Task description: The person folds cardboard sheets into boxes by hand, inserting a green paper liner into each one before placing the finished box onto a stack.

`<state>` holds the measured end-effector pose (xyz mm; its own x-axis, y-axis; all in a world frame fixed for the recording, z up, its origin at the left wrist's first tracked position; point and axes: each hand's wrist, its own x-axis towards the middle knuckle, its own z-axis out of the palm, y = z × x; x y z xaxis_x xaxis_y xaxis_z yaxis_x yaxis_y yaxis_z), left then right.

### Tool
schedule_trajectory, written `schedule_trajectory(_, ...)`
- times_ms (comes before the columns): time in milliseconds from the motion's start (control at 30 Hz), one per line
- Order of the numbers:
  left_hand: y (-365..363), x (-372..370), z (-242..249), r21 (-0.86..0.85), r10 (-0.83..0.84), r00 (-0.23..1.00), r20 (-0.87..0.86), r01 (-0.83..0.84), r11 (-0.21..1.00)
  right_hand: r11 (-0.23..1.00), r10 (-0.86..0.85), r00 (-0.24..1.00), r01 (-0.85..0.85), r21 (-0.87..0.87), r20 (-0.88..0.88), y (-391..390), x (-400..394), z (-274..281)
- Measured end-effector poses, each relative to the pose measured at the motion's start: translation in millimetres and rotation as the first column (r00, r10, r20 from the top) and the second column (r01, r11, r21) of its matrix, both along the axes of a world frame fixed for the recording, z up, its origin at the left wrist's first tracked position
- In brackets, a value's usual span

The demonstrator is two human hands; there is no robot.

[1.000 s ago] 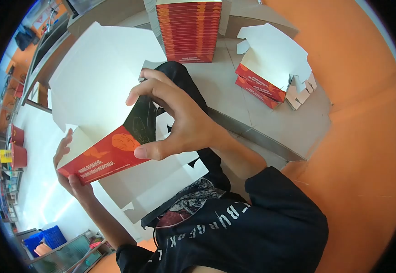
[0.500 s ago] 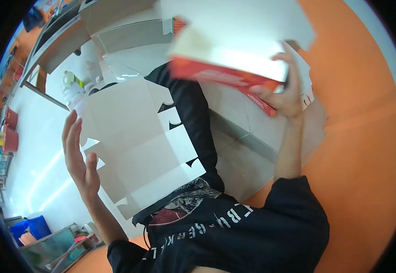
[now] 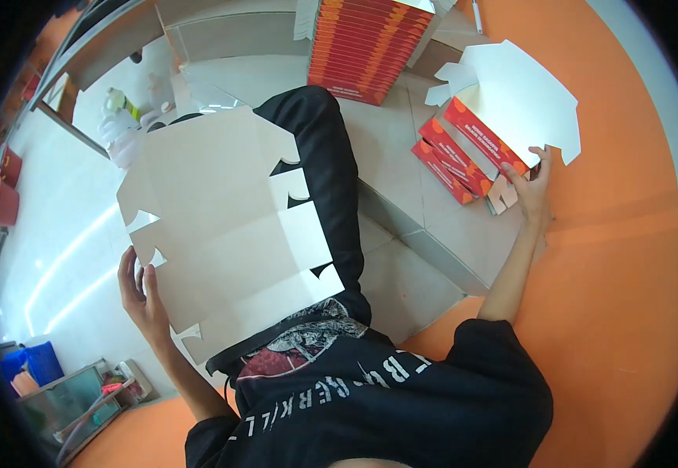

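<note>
A flat, unfolded cardboard box blank (image 3: 230,226), plain side up, lies across my lap with its slots and flaps showing. My left hand (image 3: 145,304) is at its left edge, thumb and fingers apart, the thumb overlapping a flap. Out to the right, my right hand (image 3: 532,186) grips the near end of a folded red-and-white box (image 3: 485,134). That box has its white lid standing up, and it sits over other red boxes (image 3: 442,171) lying on the tiled step.
A tall stack of red boxes (image 3: 366,51) stands on the tiled step (image 3: 401,187) ahead. Plastic bottles and bags (image 3: 120,125) are on the floor at the left. A glass-sided case (image 3: 70,402) and a blue bin (image 3: 42,360) are at lower left. Orange flooring (image 3: 612,296) lies to the right.
My right hand has carried the red box to the right and down onto the other red boxes. My left hand has lowered to the edge of the flat blank.
</note>
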<state>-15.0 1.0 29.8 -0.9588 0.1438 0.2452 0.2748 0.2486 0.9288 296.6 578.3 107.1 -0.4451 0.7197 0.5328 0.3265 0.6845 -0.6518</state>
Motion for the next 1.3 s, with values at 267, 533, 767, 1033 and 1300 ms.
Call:
schedule_trajectory(267,7,-1,16,0.009,-0.017,1.000,-0.009,0.017,1.000,0.976,-0.085,0.991,0.061,0.211,0.106,-3,2,-11)
schedule_trajectory(533,-1,-5,10,-0.022,-0.001,1.000,-0.005,0.000,1.000,0.999,0.052,0.998,-0.051,0.007,-0.039,-14,26,6)
schedule_trajectory(767,-4,-6,8,0.012,-0.009,1.000,-0.001,0.010,1.000,0.990,0.092,0.983,-0.074,0.118,-0.160,-29,16,12)
schedule_trajectory(1033,-5,-4,10,0.031,-0.014,0.999,0.049,0.012,0.999,0.998,-0.065,0.995,0.066,-0.019,0.077,1,10,-14)
schedule_trajectory(1300,-3,-1,14,0.029,-0.006,0.991,0.133,0.002,1.000,0.991,-0.131,0.941,0.116,0.064,0.312,-1,-4,-25)
